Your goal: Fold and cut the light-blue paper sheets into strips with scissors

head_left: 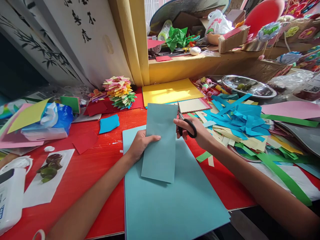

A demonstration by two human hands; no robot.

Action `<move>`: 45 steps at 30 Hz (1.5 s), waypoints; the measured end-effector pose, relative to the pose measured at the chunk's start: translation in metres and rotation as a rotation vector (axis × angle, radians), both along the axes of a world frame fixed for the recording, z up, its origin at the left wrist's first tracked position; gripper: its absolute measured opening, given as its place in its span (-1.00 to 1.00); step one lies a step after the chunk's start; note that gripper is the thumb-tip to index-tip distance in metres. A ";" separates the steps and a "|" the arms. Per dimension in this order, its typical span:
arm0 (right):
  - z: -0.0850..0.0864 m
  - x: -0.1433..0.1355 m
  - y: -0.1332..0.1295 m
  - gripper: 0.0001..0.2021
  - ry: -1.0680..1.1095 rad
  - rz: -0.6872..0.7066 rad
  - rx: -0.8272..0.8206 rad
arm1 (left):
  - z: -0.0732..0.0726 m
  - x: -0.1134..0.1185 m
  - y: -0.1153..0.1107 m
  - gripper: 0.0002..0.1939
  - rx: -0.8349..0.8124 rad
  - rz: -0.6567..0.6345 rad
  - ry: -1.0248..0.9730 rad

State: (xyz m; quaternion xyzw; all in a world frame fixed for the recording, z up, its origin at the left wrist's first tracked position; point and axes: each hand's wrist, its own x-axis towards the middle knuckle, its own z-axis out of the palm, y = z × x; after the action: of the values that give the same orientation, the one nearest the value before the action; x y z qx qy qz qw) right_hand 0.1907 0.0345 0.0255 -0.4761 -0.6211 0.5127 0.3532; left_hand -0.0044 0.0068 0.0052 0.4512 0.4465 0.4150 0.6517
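Note:
My left hand (142,144) grips the left edge of a folded blue-grey paper (161,156), its thumb lying across the front and its other fingers behind. The paper is held upright, tilted slightly, over a stack of large light-blue sheets (175,210). In my right hand (191,128) are black-handled scissors (190,126), at the paper's upper right edge. The blades point up and away along that edge; how far apart they are is hard to tell.
Blue, green and cream paper strips (245,120) pile up at the right, near a metal bowl (248,87). Behind lie yellow sheets (172,91) and a folded-paper stack (119,92). A tissue pack (50,123) and white device (11,200) are at left.

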 end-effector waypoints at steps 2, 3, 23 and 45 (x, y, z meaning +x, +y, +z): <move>0.000 0.001 0.000 -0.50 0.011 0.021 -0.002 | 0.000 0.000 0.000 -0.71 0.010 0.014 -0.003; 0.000 0.002 0.000 -0.49 0.017 0.032 -0.003 | 0.000 0.000 0.000 -0.71 0.012 0.021 -0.001; 0.004 0.004 -0.003 -0.47 0.053 0.074 0.029 | -0.001 -0.001 0.001 -0.74 -0.027 0.016 0.031; 0.001 0.005 -0.002 -0.49 0.087 0.090 0.056 | -0.001 -0.002 0.002 -0.83 -0.022 0.018 -0.003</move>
State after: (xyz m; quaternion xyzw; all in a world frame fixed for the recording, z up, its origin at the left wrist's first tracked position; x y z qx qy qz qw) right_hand 0.1961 0.0330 0.0266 -0.4148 -0.6400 0.5307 0.3698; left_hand -0.0069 0.0088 0.0040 0.4395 0.4540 0.4167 0.6535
